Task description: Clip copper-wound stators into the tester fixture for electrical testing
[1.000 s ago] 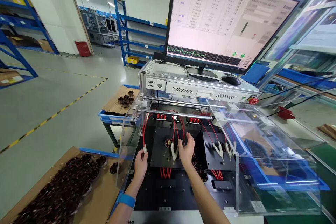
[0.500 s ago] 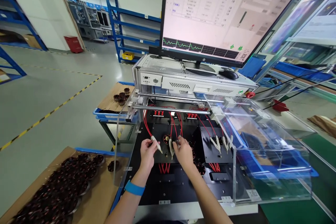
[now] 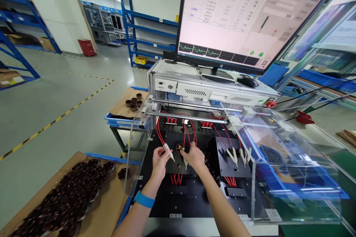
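Observation:
My left hand point(image 3: 160, 163), a blue band at its wrist, pinches a white test clip point(image 3: 169, 152) with red leads. The clip's tip points down and to the right, above a black fixture plate point(image 3: 164, 138). On this plate sits a round copper-wound stator point(image 3: 179, 148), partly behind my right thumb. My right hand point(image 3: 195, 156) is closed around the upper part of a second white clip point(image 3: 185, 163) just beside the stator; its fingertips are partly hidden. More white clips point(image 3: 232, 157) are on the right-hand plate point(image 3: 222, 159) near another stator.
A clear acrylic cover point(image 3: 294, 192) stands on the right. Metal rails point(image 3: 189, 116) cross behind the plates, below a monitor point(image 3: 222, 18). At lower left, a cardboard-lined tray point(image 3: 112, 192) holds many stators point(image 3: 72, 189). Another blue tray point(image 3: 116, 121) stands farther back.
My right hand has shifted left, onto the upper part of the clip beside the stator. My left hand still holds its clip. The whole view has shifted slightly.

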The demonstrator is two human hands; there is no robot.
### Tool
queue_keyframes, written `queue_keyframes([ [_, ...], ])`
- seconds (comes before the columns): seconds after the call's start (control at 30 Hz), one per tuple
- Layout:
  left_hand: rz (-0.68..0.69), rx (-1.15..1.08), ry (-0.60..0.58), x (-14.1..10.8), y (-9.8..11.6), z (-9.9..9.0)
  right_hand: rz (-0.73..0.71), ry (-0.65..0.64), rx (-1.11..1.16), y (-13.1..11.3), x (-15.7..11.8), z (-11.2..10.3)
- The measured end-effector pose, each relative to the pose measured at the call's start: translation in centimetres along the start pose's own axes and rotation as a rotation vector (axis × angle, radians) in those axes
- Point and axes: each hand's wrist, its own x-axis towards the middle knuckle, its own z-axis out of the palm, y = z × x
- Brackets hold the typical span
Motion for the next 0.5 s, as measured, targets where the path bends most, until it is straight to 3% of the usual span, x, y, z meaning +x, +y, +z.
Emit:
queue_keyframes([
  [0.1,0.118,0.166,0.009,0.0,-0.7,-0.6,0.031,-0.025,0.003,-0.1,0.1,0.0],
  [0.2,0.484,0.558,0.122,-0.7,-0.8,-1.0,0.033,-0.029,0.001,0.0,0.2,-0.1],
  [0.23,0.622,0.722,0.099,-1.1,-0.7,-0.9,0.031,-0.027,0.008,0.2,0.3,-0.2],
  [0.3,0.821,1.028,-0.086,-1.8,-0.3,-0.6,0.035,-0.016,0.051,0.8,0.7,-0.4],
  [0.4,0.884,1.286,-0.397,-2.2,0.2,0.3,0.040,0.023,0.228,2.2,1.5,-0.7],
  [0.5,0.867,1.333,-0.467,-2.1,0.2,1.0,0.054,0.061,0.461,3.5,2.3,-0.3],
])
